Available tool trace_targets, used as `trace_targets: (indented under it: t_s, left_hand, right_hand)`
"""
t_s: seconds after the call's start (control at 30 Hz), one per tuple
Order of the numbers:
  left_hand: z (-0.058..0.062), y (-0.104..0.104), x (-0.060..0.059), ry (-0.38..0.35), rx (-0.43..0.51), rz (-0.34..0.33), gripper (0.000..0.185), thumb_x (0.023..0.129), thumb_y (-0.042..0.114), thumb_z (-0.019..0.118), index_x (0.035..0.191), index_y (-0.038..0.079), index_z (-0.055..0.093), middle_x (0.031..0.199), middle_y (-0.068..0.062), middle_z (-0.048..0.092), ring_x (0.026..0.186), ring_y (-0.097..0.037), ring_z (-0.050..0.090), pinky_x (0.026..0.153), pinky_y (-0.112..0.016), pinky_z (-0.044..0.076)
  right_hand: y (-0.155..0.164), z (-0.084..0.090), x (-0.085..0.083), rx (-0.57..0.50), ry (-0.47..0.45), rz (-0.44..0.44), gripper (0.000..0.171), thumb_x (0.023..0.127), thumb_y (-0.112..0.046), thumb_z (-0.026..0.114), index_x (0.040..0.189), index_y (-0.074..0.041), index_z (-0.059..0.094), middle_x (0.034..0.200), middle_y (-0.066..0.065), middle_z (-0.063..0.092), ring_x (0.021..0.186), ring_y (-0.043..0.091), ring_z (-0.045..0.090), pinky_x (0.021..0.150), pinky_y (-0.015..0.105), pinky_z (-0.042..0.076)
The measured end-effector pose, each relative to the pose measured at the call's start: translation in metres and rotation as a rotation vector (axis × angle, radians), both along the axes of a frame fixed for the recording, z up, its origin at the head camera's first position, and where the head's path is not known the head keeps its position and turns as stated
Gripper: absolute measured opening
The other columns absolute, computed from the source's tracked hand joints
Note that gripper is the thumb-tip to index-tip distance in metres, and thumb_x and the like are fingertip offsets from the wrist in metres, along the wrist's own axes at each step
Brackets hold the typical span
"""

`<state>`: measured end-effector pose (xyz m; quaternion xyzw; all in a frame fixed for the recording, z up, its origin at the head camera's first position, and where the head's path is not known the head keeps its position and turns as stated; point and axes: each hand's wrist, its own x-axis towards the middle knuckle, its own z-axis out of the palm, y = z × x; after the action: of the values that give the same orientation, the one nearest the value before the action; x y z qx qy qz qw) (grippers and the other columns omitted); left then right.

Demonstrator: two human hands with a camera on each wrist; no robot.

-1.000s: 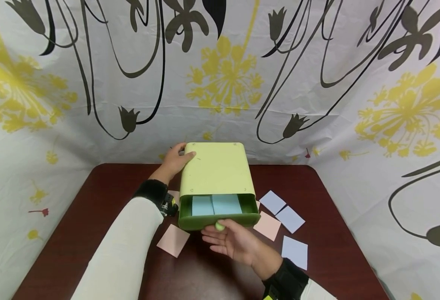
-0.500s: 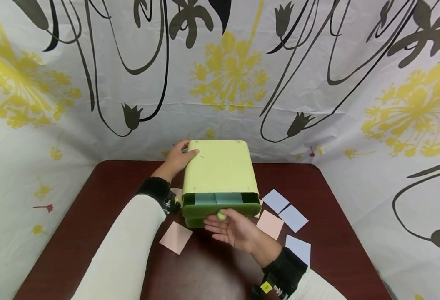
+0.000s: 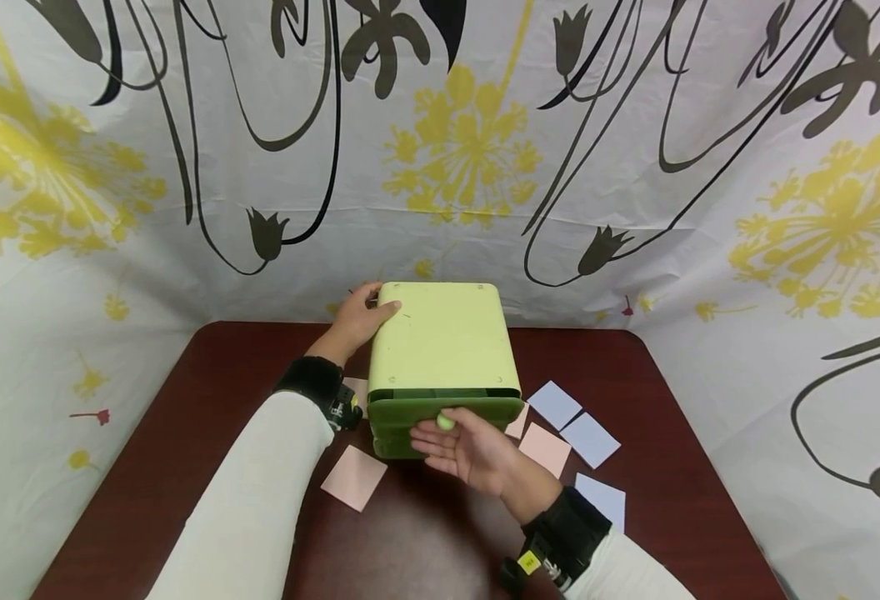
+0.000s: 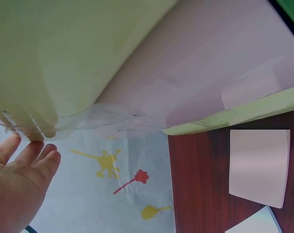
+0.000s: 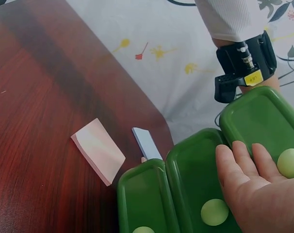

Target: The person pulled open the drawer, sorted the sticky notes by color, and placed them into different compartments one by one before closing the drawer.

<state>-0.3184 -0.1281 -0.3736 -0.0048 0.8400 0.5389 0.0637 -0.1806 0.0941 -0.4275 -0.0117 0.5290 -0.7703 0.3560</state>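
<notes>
A pale yellow-green drawer cabinet (image 3: 443,337) stands mid-table in the head view. My left hand (image 3: 353,325) grips its rear left corner, thumb on the top. In the left wrist view the left fingertips (image 4: 38,144) touch the cabinet's edge. My right hand (image 3: 477,454) holds the round light-green knob (image 3: 446,422) of the upper drawer (image 3: 395,408) at the thumb, its other fingers stretched out below. That drawer stands a narrow gap out from the cabinet. Two lower green drawer fronts (image 5: 193,170) with knobs appear in the right wrist view. The drawer's contents are hidden.
A pink paper pad (image 3: 354,477) lies front left of the cabinet and another pink pad (image 3: 545,450) to its right. Several pale blue pads (image 3: 590,439) lie further right. The dark red table (image 3: 245,467) meets patterned cloth (image 3: 455,167) at its back and sides.
My right hand has pushed the upper drawer inward, so the blue papers inside have gone out of sight. My left hand keeps its grip on the cabinet. The head view has shifted slightly.
</notes>
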Motion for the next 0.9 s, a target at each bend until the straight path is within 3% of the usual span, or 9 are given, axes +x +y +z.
trace_targets:
  t_s: [0.27,0.5,0.77,0.9]
  left_hand:
    - [0.001,0.000,0.001,0.007,-0.010,-0.002,0.069,0.096,0.039,0.058,0.153,0.014,0.027,0.155,-0.011,0.030,0.141,-0.031,0.031,0.108,-0.047,0.038]
    - [0.002,0.000,0.001,0.003,-0.013,-0.004,0.068,0.096,0.038,0.058,0.152,0.014,0.027,0.154,-0.012,0.030,0.141,-0.031,0.030,0.108,-0.047,0.037]
    - [0.001,-0.001,-0.001,0.016,-0.028,-0.008,0.068,0.096,0.039,0.058,0.152,0.013,0.028,0.153,-0.013,0.032,0.140,-0.031,0.032,0.108,-0.047,0.037]
    - [0.000,-0.002,-0.001,0.017,-0.029,-0.012,0.068,0.096,0.039,0.058,0.152,0.013,0.028,0.153,-0.013,0.032,0.140,-0.031,0.032,0.108,-0.047,0.037]
  right_hand:
    - [-0.002,0.001,-0.005,0.007,-0.005,-0.015,0.062,0.102,-0.035,0.036,0.139,0.014,0.036,0.143,0.027,0.044,0.128,0.027,0.051,0.108,0.038,0.039]
    - [-0.003,0.002,-0.009,0.016,0.007,-0.020,0.061,0.102,-0.035,0.035,0.139,0.014,0.037,0.142,0.026,0.045,0.125,0.025,0.054,0.099,0.031,0.046]
    - [-0.006,0.003,-0.012,0.011,0.010,-0.041,0.060,0.102,-0.033,0.035,0.139,0.015,0.037,0.142,0.028,0.044,0.127,0.027,0.052,0.111,0.041,0.036]
    - [-0.007,0.003,-0.013,0.015,0.012,-0.048,0.060,0.102,-0.032,0.035,0.138,0.016,0.038,0.140,0.028,0.046,0.124,0.026,0.054,0.110,0.041,0.037]
